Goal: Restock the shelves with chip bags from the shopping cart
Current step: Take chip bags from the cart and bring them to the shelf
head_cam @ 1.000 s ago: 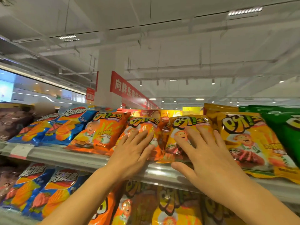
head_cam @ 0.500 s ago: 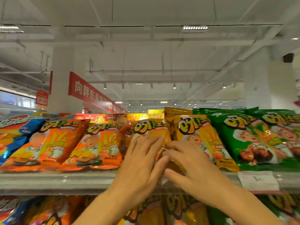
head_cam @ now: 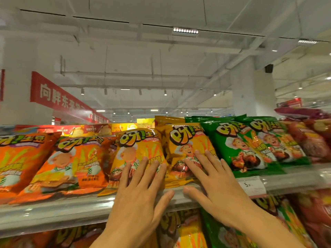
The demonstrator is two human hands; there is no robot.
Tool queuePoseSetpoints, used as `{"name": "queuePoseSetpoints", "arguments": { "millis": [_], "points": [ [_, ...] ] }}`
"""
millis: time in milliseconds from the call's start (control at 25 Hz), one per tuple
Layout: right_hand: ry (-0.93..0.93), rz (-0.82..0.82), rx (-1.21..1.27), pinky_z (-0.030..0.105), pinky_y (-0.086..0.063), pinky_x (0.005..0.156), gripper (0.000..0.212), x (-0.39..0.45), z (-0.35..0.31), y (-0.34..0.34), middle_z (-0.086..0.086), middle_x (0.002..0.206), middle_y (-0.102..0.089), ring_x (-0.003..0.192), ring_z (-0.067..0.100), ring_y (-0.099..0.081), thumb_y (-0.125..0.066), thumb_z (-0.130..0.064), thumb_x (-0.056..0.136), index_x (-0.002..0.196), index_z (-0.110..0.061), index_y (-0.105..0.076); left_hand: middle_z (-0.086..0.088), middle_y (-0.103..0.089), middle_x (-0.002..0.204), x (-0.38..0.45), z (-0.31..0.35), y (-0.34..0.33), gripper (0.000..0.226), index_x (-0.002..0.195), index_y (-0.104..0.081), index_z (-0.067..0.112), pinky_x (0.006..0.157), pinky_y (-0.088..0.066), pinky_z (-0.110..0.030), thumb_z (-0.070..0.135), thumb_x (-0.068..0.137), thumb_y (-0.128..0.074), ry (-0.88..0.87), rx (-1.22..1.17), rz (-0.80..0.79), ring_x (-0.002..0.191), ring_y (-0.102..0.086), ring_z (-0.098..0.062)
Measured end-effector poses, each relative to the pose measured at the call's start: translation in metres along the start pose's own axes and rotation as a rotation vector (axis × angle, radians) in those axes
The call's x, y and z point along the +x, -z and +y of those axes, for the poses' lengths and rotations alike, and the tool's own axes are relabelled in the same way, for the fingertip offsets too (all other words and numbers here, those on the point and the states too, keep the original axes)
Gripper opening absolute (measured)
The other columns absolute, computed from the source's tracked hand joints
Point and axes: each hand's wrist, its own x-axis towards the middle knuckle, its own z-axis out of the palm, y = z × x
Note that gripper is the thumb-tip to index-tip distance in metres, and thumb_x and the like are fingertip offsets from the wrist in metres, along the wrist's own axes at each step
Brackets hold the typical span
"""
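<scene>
Two yellow chip bags lean side by side on the top shelf (head_cam: 53, 212). My left hand (head_cam: 141, 197) lies flat with straight fingers on the left yellow bag (head_cam: 136, 149). On the right yellow bag (head_cam: 186, 140) my right hand (head_cam: 213, 183) presses with spread fingers, its thumb over the shelf rail. Neither hand grips anything. The shopping cart is out of view.
Orange chip bags (head_cam: 68, 167) fill the shelf to the left, green bags (head_cam: 240, 145) and red bags (head_cam: 311, 138) to the right. A price tag (head_cam: 250, 185) hangs on the rail. More bags (head_cam: 189, 233) stand on the shelf below. A red banner (head_cam: 59, 97) hangs behind.
The view has swung right along the shelf. My hands, close together half a second ago on one yellow bag, have spread apart, each now flat on its own yellow bag.
</scene>
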Motion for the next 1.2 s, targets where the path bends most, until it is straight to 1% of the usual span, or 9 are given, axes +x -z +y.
{"name": "queuePoseSetpoints", "arguments": {
  "millis": [240, 480, 600, 760, 800, 880, 960, 1080, 1200],
  "points": [
    [0.014, 0.019, 0.0, 0.047, 0.003, 0.126, 0.079, -0.001, 0.0, 0.005, -0.017, 0.167, 0.011, 0.152, 0.01, 0.022, -0.006, -0.087, 0.082, 0.152, -0.053, 0.007, 0.0, -0.054, 0.15, 0.0, -0.001, -0.008, 0.067, 0.146, -0.054, 0.023, 0.113, -0.024, -0.059, 0.063, 0.1, -0.027, 0.018, 0.029, 0.021, 0.146, -0.041, -0.029],
    [0.129, -0.027, 0.007, 0.051, 0.006, 0.125, 0.077, -0.003, 0.013, 0.005, -0.014, 0.163, 0.029, 0.148, 0.015, 0.034, -0.006, -0.084, 0.085, 0.15, -0.053, 0.021, 0.016, -0.043, 0.156, -0.003, 0.003, 0.001, 0.064, 0.143, -0.054, 0.04, 0.123, -0.009, -0.051, 0.073, 0.098, -0.024, 0.095, -0.033, -0.021, 0.154, -0.02, -0.012],
    [0.268, -0.04, 0.057, 0.054, 0.011, 0.124, 0.073, -0.008, 0.028, 0.01, -0.014, 0.162, 0.031, 0.147, 0.016, 0.037, -0.018, -0.077, 0.091, 0.154, -0.052, 0.011, 0.02, -0.032, 0.16, -0.003, 0.027, 0.007, 0.069, 0.147, -0.048, 0.042, 0.126, -0.001, -0.051, 0.076, 0.093, -0.02, 0.211, -0.098, 0.022, 0.156, -0.005, -0.006],
    [0.4, 0.064, 0.213, 0.045, 0.015, 0.123, 0.061, -0.039, 0.081, 0.014, -0.02, 0.166, 0.001, 0.15, 0.003, 0.022, -0.029, -0.07, 0.093, 0.15, -0.049, -0.027, 0.017, -0.029, 0.163, 0.001, 0.098, -0.001, 0.064, 0.15, -0.043, 0.039, 0.125, -0.009, -0.052, 0.07, 0.097, -0.029, 0.232, -0.155, 0.076, 0.156, -0.008, -0.009],
    [0.394, 0.099, 0.239, 0.045, 0.01, 0.124, 0.058, -0.048, 0.097, 0.015, -0.018, 0.165, -0.012, 0.152, 0.003, 0.012, -0.033, -0.068, 0.092, 0.146, -0.048, -0.037, 0.016, -0.029, 0.163, 0.006, 0.115, -0.003, 0.062, 0.15, -0.042, 0.04, 0.124, -0.008, -0.05, 0.07, 0.097, -0.029, 0.212, -0.147, 0.069, 0.156, -0.01, -0.009],
    [0.373, 0.239, 0.259, 0.052, -0.015, 0.122, 0.048, -0.06, 0.135, 0.019, -0.011, 0.154, -0.043, 0.151, 0.011, -0.021, -0.049, -0.061, 0.09, 0.134, -0.042, -0.057, 0.016, -0.029, 0.162, 0.024, 0.145, -0.006, 0.061, 0.15, -0.04, 0.042, 0.123, -0.006, -0.044, 0.069, 0.097, -0.028, 0.193, -0.136, 0.063, 0.155, -0.009, -0.006],
    [0.32, 0.379, 0.234, 0.054, -0.032, 0.114, 0.044, -0.068, 0.175, 0.022, -0.006, 0.142, -0.055, 0.143, 0.018, -0.039, -0.061, -0.053, 0.085, 0.125, -0.036, -0.065, 0.017, -0.027, 0.162, 0.046, 0.172, -0.008, 0.06, 0.15, -0.038, 0.042, 0.124, -0.004, -0.038, 0.067, 0.097, -0.028, 0.179, -0.15, 0.066, 0.154, -0.005, -0.004],
    [0.16, 0.368, 0.288, 0.049, -0.021, 0.122, 0.049, -0.077, 0.227, 0.022, -0.01, 0.152, -0.041, 0.149, 0.011, -0.019, -0.054, -0.054, 0.093, 0.138, -0.036, -0.054, 0.02, -0.016, 0.165, 0.072, 0.209, -0.017, 0.062, 0.154, -0.028, 0.043, 0.127, -0.008, -0.037, 0.069, 0.098, -0.025, 0.113, -0.163, 0.017, 0.154, 0.005, -0.001],
    [-0.03, 0.217, 0.219, 0.045, -0.002, 0.127, 0.067, -0.082, 0.275, 0.018, -0.012, 0.165, -0.011, 0.154, 0.008, 0.008, -0.025, -0.071, 0.094, 0.154, -0.043, -0.023, 0.022, 0.0, 0.167, 0.098, 0.242, -0.031, 0.062, 0.157, -0.008, 0.051, 0.128, -0.001, -0.039, 0.072, 0.099, -0.014, 0.036, -0.137, -0.018, 0.153, 0.017, -0.003]
  ]
}}
